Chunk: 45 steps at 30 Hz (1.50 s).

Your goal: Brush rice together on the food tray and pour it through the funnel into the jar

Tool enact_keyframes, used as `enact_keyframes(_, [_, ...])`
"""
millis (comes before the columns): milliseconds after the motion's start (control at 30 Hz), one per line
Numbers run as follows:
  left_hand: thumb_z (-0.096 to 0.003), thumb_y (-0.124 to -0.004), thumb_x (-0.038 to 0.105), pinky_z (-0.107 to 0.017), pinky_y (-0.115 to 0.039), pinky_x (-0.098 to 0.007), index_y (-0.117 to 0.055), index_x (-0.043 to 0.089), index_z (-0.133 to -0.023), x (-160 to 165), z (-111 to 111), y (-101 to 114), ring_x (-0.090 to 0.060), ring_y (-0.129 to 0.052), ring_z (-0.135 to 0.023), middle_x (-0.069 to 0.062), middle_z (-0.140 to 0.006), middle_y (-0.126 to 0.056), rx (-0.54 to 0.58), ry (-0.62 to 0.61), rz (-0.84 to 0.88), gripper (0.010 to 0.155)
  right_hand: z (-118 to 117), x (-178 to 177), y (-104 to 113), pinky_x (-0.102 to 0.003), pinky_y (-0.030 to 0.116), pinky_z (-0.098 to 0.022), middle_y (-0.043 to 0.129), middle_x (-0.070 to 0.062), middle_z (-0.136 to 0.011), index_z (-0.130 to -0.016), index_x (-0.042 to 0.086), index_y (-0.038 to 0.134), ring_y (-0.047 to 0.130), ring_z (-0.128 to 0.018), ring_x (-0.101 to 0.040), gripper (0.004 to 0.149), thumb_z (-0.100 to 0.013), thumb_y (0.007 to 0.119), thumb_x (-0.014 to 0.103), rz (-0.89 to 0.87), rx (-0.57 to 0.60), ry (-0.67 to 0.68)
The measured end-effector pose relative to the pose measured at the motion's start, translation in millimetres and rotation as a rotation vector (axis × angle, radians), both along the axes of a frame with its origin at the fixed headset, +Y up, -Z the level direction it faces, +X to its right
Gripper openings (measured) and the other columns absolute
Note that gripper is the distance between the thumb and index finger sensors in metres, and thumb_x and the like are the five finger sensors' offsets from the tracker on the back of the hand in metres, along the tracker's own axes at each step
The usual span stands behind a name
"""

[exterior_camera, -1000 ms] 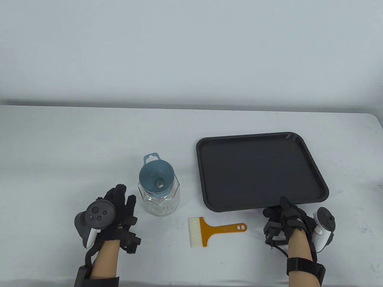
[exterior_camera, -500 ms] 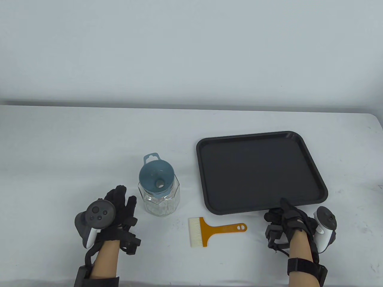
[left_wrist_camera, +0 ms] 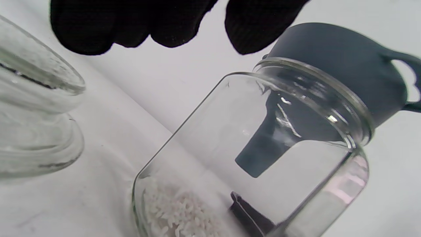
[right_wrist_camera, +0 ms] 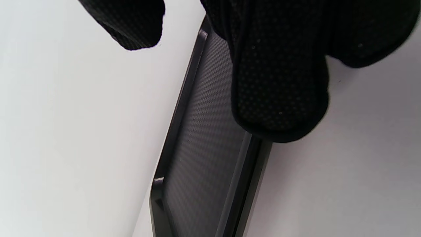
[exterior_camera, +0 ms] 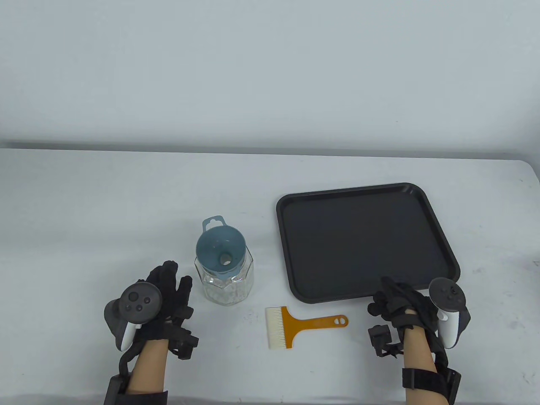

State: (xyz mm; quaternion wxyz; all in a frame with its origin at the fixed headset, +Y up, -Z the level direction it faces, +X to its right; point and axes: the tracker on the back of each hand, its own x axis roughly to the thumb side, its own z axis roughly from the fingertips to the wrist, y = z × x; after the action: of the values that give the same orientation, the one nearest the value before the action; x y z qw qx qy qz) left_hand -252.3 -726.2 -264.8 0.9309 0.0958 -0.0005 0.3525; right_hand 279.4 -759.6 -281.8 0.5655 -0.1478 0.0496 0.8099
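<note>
The black food tray [exterior_camera: 363,240] lies flat on the table at the right, and I see no rice on it. My right hand [exterior_camera: 392,299] is at its near rim, fingers [right_wrist_camera: 279,82] loosely hanging over the tray [right_wrist_camera: 204,158] edge, thumb apart. The glass jar [exterior_camera: 223,284] stands left of the tray with the blue funnel [exterior_camera: 221,249] in its mouth. White rice [left_wrist_camera: 177,214] lies at the bottom of the jar [left_wrist_camera: 296,164], below the funnel [left_wrist_camera: 335,65]. My left hand [exterior_camera: 168,291] rests open on the table just left of the jar, fingers [left_wrist_camera: 131,26] holding nothing.
An orange-handled brush [exterior_camera: 303,325] with white bristles lies on the table between the hands, in front of the tray. The white table [exterior_camera: 126,202] stretches wide behind and to the left. A blurred clear glass shape [left_wrist_camera: 33,115] shows at the left of the left wrist view.
The right hand has rolled palm-down and shifted slightly left, its thumb coming off the tray's rim. The tray's near edge has slid a little away from me. The left hand stayed still.
</note>
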Motion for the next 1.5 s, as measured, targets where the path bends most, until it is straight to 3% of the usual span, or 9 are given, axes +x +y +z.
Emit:
enact_keyframes(300, [-0.055,-0.066,0.034,-0.06,-0.026,-0.084,-0.052,-0.012,-0.105,0,0,1,-0.069,-0.065,-0.078,-0.048,-0.099,-0.053,0.02,-0.007,-0.002,0.069,-7,-62,40,-0.055,0.075,-0.035,0.091,-0.029,-0.062,-0.078,-0.016,0.068,0.106,-0.031,-0.031,0.06,-0.054,0.063,0.039,0.238,0.212,0.227])
enact_keyframes(533, [-0.055,-0.066,0.034,-0.06,-0.025,-0.084,-0.052,-0.012,-0.105,1,0,0,-0.07,-0.065,-0.078,-0.048,-0.099,-0.053,0.02,-0.006,0.001,0.069,-25,-146,78,-0.055,0.076,-0.034,0.094,-0.026,-0.059,-0.077,-0.014,0.073,0.106,-0.028,-0.03,0.064,-0.054,0.063,0.045,0.321,0.303,0.439])
enact_keyframes(700, [-0.0551,-0.066,0.034,-0.06,-0.025,-0.084,-0.051,-0.012,-0.106,3,-1,0,-0.07,-0.064,-0.079,-0.048,-0.099,-0.052,0.005,-0.021,0.004,0.07,-42,-204,99,-0.059,0.072,-0.038,0.089,-0.031,-0.066,-0.08,-0.015,0.07,0.104,-0.037,-0.036,0.07,-0.053,0.064,0.049,0.331,0.325,0.482])
enact_keyframes(867, [-0.0552,-0.065,0.034,-0.06,-0.025,-0.084,-0.051,-0.012,-0.106,3,-1,0,-0.071,-0.062,-0.079,-0.049,-0.099,-0.051,-0.004,-0.027,0.019,0.07,-58,-249,113,-0.06,0.071,-0.04,0.086,-0.032,-0.07,-0.083,-0.015,0.068,0.102,-0.042,-0.037,0.077,-0.051,0.067,0.055,0.508,0.327,0.484])
enact_keyframes(1067, [-0.0554,-0.065,0.034,-0.06,-0.025,-0.084,-0.05,-0.012,-0.106,6,-1,0,-0.071,-0.062,-0.08,-0.049,-0.099,-0.05,-0.006,-0.04,0.024,0.07,-68,-276,123,-0.06,0.072,-0.041,0.09,-0.029,-0.068,-0.078,-0.011,0.077,0.103,-0.041,-0.036,0.072,-0.05,0.07,0.054,0.653,0.304,0.431])
enact_keyframes(1167, [-0.0553,-0.065,0.034,-0.06,-0.025,-0.084,-0.05,-0.012,-0.106,5,-1,0,-0.071,-0.062,-0.08,-0.049,-0.1,-0.05,-0.005,-0.036,0.029,0.07,-73,-280,122,-0.059,0.072,-0.041,0.093,-0.025,-0.065,-0.075,-0.006,0.082,0.104,-0.039,-0.034,0.062,-0.05,0.072,0.049,0.719,0.256,0.434])
enact_keyframes(1333, [-0.0553,-0.065,0.034,-0.06,-0.025,-0.084,-0.05,-0.012,-0.106,4,-1,0,-0.071,-0.062,-0.08,-0.049,-0.1,-0.05,-0.01,-0.028,0.034,0.07,-75,-282,116,-0.057,0.075,-0.039,0.099,-0.018,-0.054,-0.065,0.0,0.09,0.106,-0.029,-0.028,0.044,-0.05,0.075,0.039,0.672,0.219,0.432])
enact_keyframes(1500, [-0.0552,-0.065,0.034,-0.06,-0.025,-0.084,-0.05,-0.012,-0.106,4,-1,0,-0.071,-0.062,-0.08,-0.049,-0.1,-0.05,-0.016,-0.017,0.035,0.07,-78,-283,115,-0.058,0.073,-0.04,0.097,-0.021,-0.058,-0.069,-0.004,0.088,0.105,-0.033,-0.03,0.056,-0.049,0.075,0.048,0.67,0.219,0.42])
